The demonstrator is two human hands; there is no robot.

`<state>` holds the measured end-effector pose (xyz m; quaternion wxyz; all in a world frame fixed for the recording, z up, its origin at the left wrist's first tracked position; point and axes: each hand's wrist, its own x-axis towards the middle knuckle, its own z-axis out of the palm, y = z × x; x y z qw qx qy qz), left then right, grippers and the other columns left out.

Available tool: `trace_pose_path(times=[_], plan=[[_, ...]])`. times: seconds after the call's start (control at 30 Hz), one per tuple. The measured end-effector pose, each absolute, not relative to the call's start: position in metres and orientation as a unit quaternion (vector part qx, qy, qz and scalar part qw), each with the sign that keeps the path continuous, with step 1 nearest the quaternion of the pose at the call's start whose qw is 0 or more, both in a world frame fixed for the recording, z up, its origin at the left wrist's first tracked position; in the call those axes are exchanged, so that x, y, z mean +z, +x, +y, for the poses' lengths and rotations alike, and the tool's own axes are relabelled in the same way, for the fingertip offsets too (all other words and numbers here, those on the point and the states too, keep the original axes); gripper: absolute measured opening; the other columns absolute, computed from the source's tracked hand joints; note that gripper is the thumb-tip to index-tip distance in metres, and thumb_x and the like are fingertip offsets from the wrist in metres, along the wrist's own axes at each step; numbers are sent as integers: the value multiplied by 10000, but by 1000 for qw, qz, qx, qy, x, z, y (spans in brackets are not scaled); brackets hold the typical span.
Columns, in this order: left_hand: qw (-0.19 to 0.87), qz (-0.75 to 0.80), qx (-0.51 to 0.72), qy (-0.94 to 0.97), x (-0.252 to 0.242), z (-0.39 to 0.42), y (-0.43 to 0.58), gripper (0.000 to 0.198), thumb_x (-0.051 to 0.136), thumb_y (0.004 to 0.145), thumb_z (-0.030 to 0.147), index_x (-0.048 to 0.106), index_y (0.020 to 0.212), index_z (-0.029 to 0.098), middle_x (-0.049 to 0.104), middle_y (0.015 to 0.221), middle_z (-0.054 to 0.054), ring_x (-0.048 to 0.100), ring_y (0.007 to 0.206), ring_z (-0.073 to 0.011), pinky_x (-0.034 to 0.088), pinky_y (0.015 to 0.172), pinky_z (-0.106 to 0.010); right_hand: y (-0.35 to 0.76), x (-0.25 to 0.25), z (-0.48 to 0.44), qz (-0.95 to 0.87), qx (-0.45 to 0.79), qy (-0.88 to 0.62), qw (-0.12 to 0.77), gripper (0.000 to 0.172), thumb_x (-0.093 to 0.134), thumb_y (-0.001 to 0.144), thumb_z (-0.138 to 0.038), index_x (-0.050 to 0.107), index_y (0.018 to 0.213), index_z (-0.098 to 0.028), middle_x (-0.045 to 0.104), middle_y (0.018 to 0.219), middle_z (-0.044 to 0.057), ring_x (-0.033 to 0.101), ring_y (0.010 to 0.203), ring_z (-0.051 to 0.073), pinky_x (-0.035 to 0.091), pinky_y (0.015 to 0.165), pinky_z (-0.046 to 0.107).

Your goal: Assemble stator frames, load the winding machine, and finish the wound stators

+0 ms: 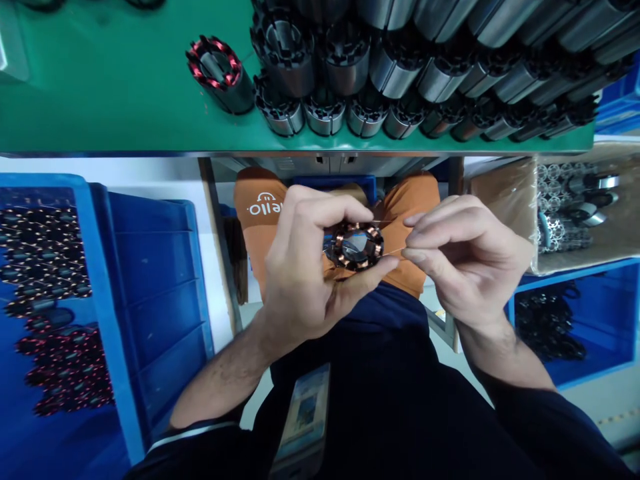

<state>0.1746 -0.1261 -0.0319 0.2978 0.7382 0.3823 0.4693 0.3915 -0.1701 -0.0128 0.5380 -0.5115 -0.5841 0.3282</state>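
In the head view my left hand is closed around a motor stator. Its ring of copper windings and open bore face the camera. My left fingers lie over its top, and the thumb presses from below. To the right, my right hand is closed in a pinch on a thin copper wire that runs out from the stator. A second fine strand shows near the left index fingertip. Both hands are above my lap, below the edge of the green table.
On the table stand a stator with red windings and stacked rows of metal stators. Blue bins flank me: wound stators at left, black parts at right. A cardboard box holds metal rings.
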Motion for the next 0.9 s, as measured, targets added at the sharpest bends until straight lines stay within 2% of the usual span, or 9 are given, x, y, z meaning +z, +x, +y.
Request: trace_pose_path(times=[0.1, 0.23, 0.4, 0.53, 0.6, 0.7, 0.8, 0.83, 0.9], plan=[[303, 365, 468, 745, -32, -125, 179, 245, 757, 1214, 493, 637, 1332, 315, 755, 1209, -79, 769, 1188, -267, 733, 1014, -509, 380, -13, -174, -482, 409, -546, 551, 147, 1075, 999, -396, 973, 1102, -368, 878, 979, 16, 810, 847, 230, 732, 827, 417], [254, 334, 490, 764, -41, -121, 180, 348, 852, 1170, 536, 671, 1364, 310, 753, 1179, -77, 750, 1134, -256, 716, 946, -452, 362, -24, -182, -386, 523, -543, 531, 415, 1116, 929, -506, 974, 1291, -359, 906, 1029, 11, 859, 901, 212, 768, 852, 372], [225, 335, 463, 789, -51, -125, 179, 451, 927, 1104, 494, 690, 1453, 332, 785, 1217, -85, 735, 1104, -300, 641, 950, -491, 359, -37, -186, -368, 545, -489, 573, 182, 1049, 1034, -320, 998, 1181, -415, 917, 1061, -23, 842, 947, 146, 721, 882, 282], [238, 339, 472, 779, -45, -132, 179, 333, 839, 1107, 317, 742, 1423, 357, 753, 1214, -70, 731, 1061, -282, 615, 947, -465, 375, -29, -177, -433, 534, -479, 546, 105, 1033, 1054, -372, 958, 1123, -346, 852, 1021, 1, 806, 911, 169, 701, 809, 309], [309, 341, 464, 757, -39, -131, 177, 224, 856, 1097, 325, 802, 1313, 346, 740, 1201, -74, 753, 1053, -272, 645, 939, -445, 390, -17, -168, -511, 501, -490, 498, 126, 1035, 1044, -409, 940, 1085, -337, 829, 1090, 33, 807, 989, 215, 731, 878, 382], [548, 319, 355, 687, -40, -121, 172, 209, 810, 1158, 494, 807, 1224, 296, 791, 1110, -78, 776, 874, -232, 678, 770, -384, 414, 4, -156, -653, 418, -485, 403, 91, 1014, 1040, -390, 934, 1039, -347, 846, 1379, 83, 822, 1278, 326, 741, 1138, 547], [782, 247, 184, 542, -57, -113, 169, 669, 369, 1267, 791, 772, 1211, 261, 789, 847, -53, 660, 524, -187, 560, 493, -339, 431, 15, -155, -710, 413, -473, 319, 86, 973, 1048, -305, 888, 1032, -313, 851, 1560, 95, 836, 1401, 358, 737, 1201, 547], [794, 253, 184, 522, -64, -114, 168, 752, 305, 1250, 854, 766, 1217, 261, 768, 790, -38, 620, 464, -178, 511, 445, -326, 434, 14, -158, -690, 442, -483, 308, 104, 961, 1059, -294, 860, 1035, -295, 872, 1534, 99, 856, 1384, 346, 753, 1167, 518], [683, 326, 293, 584, -74, -122, 169, 715, 566, 1148, 951, 777, 1256, 277, 787, 833, -25, 672, 517, -174, 526, 468, -311, 436, 9, -165, -601, 533, -513, 303, 156, 946, 1095, -321, 807, 1049, -268, 922, 1364, 96, 895, 1302, 308, 777, 1085, 458]])
